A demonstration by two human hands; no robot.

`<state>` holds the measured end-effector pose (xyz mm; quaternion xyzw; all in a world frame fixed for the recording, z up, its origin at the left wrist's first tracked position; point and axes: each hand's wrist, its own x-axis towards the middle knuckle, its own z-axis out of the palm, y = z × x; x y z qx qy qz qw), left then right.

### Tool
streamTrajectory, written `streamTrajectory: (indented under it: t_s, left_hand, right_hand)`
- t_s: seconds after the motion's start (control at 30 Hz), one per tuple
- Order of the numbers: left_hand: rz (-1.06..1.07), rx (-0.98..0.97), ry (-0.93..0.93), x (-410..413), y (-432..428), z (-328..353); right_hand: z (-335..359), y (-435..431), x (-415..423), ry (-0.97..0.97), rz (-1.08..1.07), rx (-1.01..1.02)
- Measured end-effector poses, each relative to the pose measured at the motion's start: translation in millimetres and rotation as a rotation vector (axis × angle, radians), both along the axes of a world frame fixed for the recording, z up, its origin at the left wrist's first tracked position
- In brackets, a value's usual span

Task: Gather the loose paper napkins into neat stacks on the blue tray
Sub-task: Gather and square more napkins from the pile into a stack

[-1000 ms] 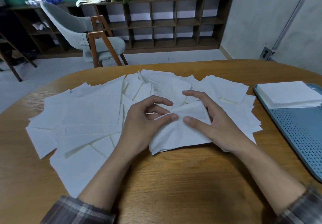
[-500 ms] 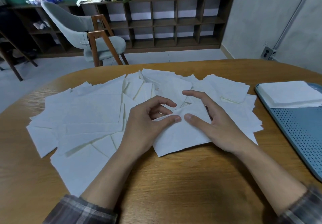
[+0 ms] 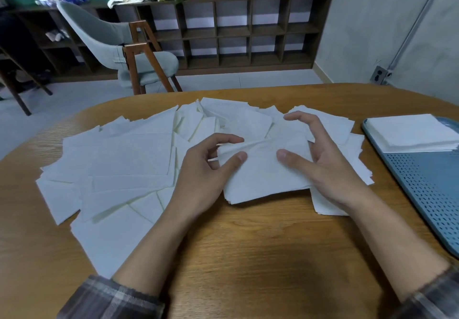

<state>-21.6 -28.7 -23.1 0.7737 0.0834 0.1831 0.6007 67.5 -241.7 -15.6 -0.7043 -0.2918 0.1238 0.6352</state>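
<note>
Loose white paper napkins (image 3: 119, 159) lie fanned over the wooden table's middle and left. In front of me, both hands hold a small bundle of napkins (image 3: 263, 179) just above the spread. My left hand (image 3: 203, 179) pinches its left edge between thumb and curled fingers. On the bundle's right side is my right hand (image 3: 330, 169), thumb on top, fingers arched over the far edge. The blue perforated tray (image 3: 427, 194) sits at the table's right edge, apart from both hands. A neat napkin stack (image 3: 409, 132) rests on its far end.
The wooden table (image 3: 260, 244) is bare near me, below the napkins. A grey chair (image 3: 119, 45) with wooden legs stands beyond the far edge. Behind it a dark shelf unit (image 3: 248, 30) runs along the wall.
The bundle has come up a little and its near edge has squared up between my hands. My right fingers have lifted and arched higher. My left hand keeps its pinch.
</note>
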Motion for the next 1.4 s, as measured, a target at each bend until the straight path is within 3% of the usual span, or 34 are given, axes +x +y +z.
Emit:
streamTrajectory:
  t_s: [0.17,0.3,0.4,0.57,0.7,0.87,1.03,1.3,1.4]
  left_hand:
    - [0.039,0.108,-0.081,5,-6,-10]
    - [0.067,0.508,-0.225,13,-21,-23]
    - [-0.083,0.602,-0.290,20,-35,-30]
    - [-0.453,0.682,-0.148,29,-70,-37]
    - [-0.557,0.749,-0.121,37,-88,-41]
    - [-0.504,0.782,-0.152,37,-84,-41]
    - [-0.507,0.792,-0.057,24,-61,-30]
    - [-0.349,1.045,-0.043,18,-47,-21]
    - [-0.370,1.041,-0.060,20,-62,-29]
  right_hand:
    - [1,-11,8,-0.064,0.109,-0.165]
    - [-1,-24,20,-0.193,-0.100,-0.281]
    - [-2,-44,30,-0.216,-0.233,-0.241]
    - [-11,-70,37,-0.217,-0.378,-0.194]
    - [-19,-74,37,-0.210,-0.396,-0.141]
    - [-24,-72,37,-0.192,-0.375,-0.108]
    - [-25,-72,37,-0.168,-0.339,-0.105]
    - [-28,-65,32,-0.171,-0.256,-0.129]
    - [-28,-63,32,-0.186,-0.258,-0.132]
